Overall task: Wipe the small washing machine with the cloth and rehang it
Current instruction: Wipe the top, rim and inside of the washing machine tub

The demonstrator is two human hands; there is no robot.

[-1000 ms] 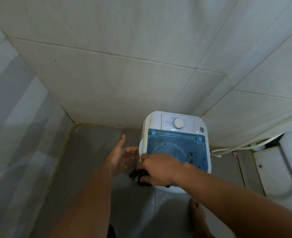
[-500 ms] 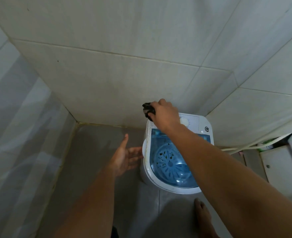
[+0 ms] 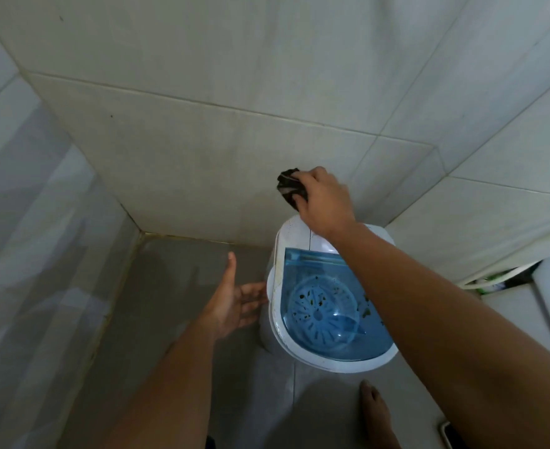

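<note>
A small white washing machine [image 3: 276, 280] with a clear blue lid stands on the grey floor in the corner by the tiled wall. Dark specks lie on the blue agitator under the lid. My right hand [image 3: 323, 200] is raised above the machine's back edge, close to the wall, and grips a bunched dark cloth [image 3: 289, 186]. My right forearm crosses over the lid and hides the control panel. My left hand [image 3: 234, 303] is spread flat against the machine's left side, fingers touching the white body.
Tiled walls close in behind and to the right; a striped wall [image 3: 24, 222] runs along the left. White hoses [image 3: 500, 275] lie right of the machine beside a white fixture [image 3: 526, 306]. My bare foot [image 3: 377, 413] stands on the floor in front of the machine.
My right hand with the cloth has risen from the machine's front left edge, past the back corner, to a point above it near the wall. My left hand has stayed at the side.
</note>
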